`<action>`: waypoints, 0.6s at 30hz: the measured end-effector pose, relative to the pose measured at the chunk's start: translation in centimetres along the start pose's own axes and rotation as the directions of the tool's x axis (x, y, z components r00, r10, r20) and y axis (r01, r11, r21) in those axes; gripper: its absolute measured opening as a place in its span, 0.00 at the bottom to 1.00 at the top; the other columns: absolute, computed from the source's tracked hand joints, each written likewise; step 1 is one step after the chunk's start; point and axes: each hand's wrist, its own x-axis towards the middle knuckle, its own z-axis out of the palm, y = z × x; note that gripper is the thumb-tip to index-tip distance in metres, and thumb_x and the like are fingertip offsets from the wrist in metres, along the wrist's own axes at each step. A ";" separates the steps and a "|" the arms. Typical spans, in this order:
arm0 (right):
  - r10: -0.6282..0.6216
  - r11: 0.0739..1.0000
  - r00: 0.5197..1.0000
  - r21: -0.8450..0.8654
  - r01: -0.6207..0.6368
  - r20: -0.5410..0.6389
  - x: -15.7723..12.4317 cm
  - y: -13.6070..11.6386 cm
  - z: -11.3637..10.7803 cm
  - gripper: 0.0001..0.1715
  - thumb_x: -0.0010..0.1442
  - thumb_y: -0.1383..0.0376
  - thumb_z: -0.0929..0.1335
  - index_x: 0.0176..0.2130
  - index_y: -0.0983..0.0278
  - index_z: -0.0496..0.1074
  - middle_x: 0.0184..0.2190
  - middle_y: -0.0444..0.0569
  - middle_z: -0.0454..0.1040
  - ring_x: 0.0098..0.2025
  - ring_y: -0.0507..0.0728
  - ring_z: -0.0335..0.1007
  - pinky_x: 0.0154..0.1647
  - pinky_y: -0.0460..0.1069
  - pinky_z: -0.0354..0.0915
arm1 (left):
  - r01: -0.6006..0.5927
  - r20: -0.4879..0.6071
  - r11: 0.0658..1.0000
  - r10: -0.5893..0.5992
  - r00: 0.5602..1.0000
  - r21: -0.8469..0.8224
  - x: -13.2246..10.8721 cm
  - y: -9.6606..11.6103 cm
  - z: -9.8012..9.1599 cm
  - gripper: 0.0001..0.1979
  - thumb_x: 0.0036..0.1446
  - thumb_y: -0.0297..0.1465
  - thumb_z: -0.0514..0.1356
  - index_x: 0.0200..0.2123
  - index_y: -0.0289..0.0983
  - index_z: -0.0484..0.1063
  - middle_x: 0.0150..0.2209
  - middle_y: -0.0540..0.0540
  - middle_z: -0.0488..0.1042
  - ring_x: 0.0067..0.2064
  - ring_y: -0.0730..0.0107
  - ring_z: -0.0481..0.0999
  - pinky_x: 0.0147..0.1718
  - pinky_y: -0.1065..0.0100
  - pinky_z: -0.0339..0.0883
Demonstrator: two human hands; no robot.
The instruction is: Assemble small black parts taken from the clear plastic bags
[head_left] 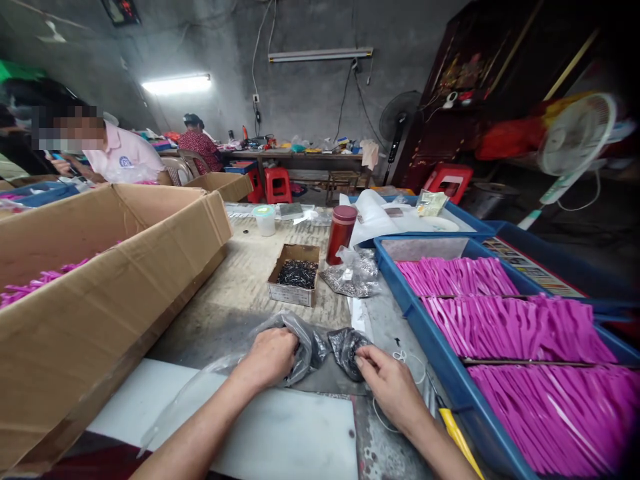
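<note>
My left hand (273,357) reaches into the mouth of a grey plastic bag (311,347). The bag and the curl of the hand hide its fingertips. At the opening of a smaller dark plastic bag (344,343), my right hand (387,380) has thumb and fingers pinched together. Whatever lies between them is too small to make out. Both bags rest side by side on the worktable. Just beyond them stands an open cardboard box (293,295) holding many small black pieces. A clear bag of small metallic parts (353,275) lies to its right.
A large carton (125,267) with pink pieces borders the left side. Blue trays (425,340) of magenta strips (545,400) line the right. A red canister (342,233), a yellow-handled tool (457,433) and a white board (300,433) are close by. Two people sit beyond.
</note>
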 end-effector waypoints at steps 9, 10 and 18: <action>-0.057 0.969 0.998 -0.238 0.061 0.023 0.8 -0.5 -0.8 0.13 0.55 0.68 0.56 0.30 0.63 0.68 0.28 0.47 0.72 0.32 0.54 0.67 0.32 0.45 0.59 | -0.042 -0.006 0.996 0.042 0.999 -0.075 -0.5 0.1 0.2 0.12 0.48 0.21 0.47 0.28 0.35 0.70 0.32 0.42 0.73 0.34 0.64 0.72 0.32 0.70 0.61; -0.058 0.964 0.998 -0.259 0.066 0.039 0.9 -0.6 -0.9 0.13 0.54 0.68 0.56 0.30 0.63 0.68 0.27 0.47 0.72 0.32 0.54 0.67 0.32 0.45 0.59 | -0.054 0.003 0.995 0.054 0.999 -0.085 -0.6 0.0 0.1 0.12 0.47 0.21 0.48 0.28 0.35 0.70 0.31 0.43 0.73 0.34 0.65 0.72 0.31 0.71 0.60; -0.049 0.880 0.985 -0.459 0.122 0.168 1.7 -1.1 -0.6 0.10 0.50 0.71 0.60 0.27 0.64 0.69 0.28 0.51 0.71 0.33 0.57 0.66 0.32 0.48 0.54 | -0.043 0.059 0.994 0.049 0.997 -0.099 0.1 -0.2 0.2 0.13 0.43 0.18 0.48 0.26 0.35 0.70 0.31 0.42 0.74 0.33 0.63 0.73 0.29 0.70 0.61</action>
